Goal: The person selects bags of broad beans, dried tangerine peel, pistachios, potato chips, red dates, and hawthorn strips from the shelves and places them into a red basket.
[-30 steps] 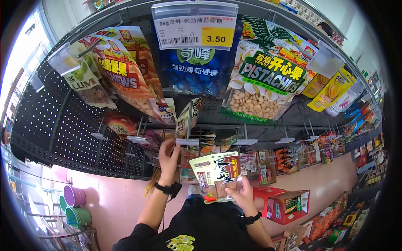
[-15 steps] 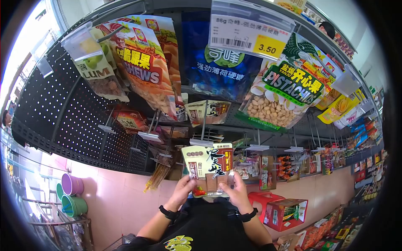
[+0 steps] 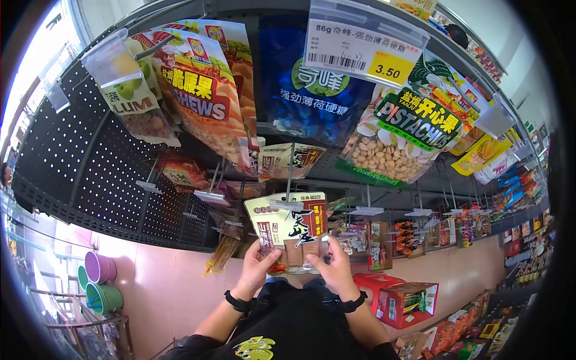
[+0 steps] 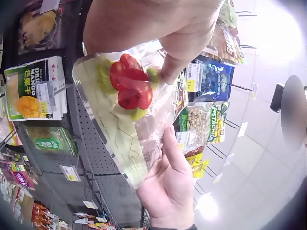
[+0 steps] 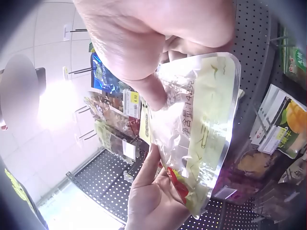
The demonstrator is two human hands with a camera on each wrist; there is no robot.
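Both hands grip a cream and dark red snack pouch [image 3: 279,225], its printed front facing up toward the head camera. My left hand [image 3: 258,267] holds the lower left edge with the thumb on the front. At the lower right edge, my right hand [image 3: 333,267] pinches the pouch the same way. In the left wrist view, red fruit printed on the pouch [image 4: 103,105] shows near the left thumb. A clear tag holder [image 3: 287,204] on a hook overlaps the pouch's top. Just behind, a similar pouch [image 3: 282,161] hangs on the rack.
Overhead hang a cashew bag [image 3: 201,99], a blue candy bag [image 3: 312,102] and a pistachio bag [image 3: 390,141]. A price tag [image 3: 363,54] juts forward. Several metal hooks line the perforated rack [image 3: 78,156]. Red boxes [image 3: 402,303] stand on the floor at right, buckets [image 3: 102,276] at left.
My left hand has come down from the hooks and taken hold of the pouch's left side. The pouch, first in my right hand alone, has turned upright and risen slightly. The head view has shifted.
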